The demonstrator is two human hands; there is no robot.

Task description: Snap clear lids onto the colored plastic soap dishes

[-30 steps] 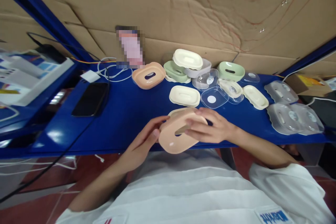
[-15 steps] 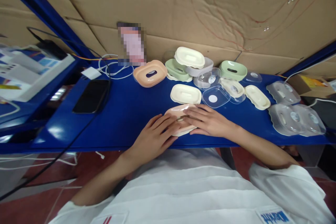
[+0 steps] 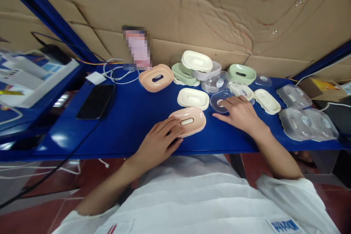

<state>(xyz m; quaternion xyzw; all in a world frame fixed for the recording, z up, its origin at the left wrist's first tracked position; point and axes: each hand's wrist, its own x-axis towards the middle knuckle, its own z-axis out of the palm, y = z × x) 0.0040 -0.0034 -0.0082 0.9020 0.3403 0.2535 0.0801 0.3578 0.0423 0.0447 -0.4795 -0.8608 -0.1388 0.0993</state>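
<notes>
A peach soap dish [image 3: 196, 117] with an oval slot lies near the table's front edge, cream showing through the slot. My left hand [image 3: 161, 135] grips its left end, fingers over the top and thumb along the near rim. Farther right, my right hand [image 3: 241, 115] reaches over a clear plastic lid [image 3: 216, 106] with a round white sticker. Its thumb is spread from the fingers, and the fingertips are at the lid; whether they touch it I cannot tell. Just behind the peach dish is a cream tray [image 3: 193, 98].
Behind stand another peach dish [image 3: 166, 79], a green dish [image 3: 242, 74] and a stack topped by a cream tray [image 3: 197, 61]. Several clear lids [image 3: 298, 124] lie at right. A black phone [image 3: 95, 102] and white cable [image 3: 120, 74] are at left; cardboard [image 3: 170, 11] backs the table.
My right hand has left the peach soap dish and moved right to the clear lid. My left hand stays at the dish, whose right side is now uncovered.
</notes>
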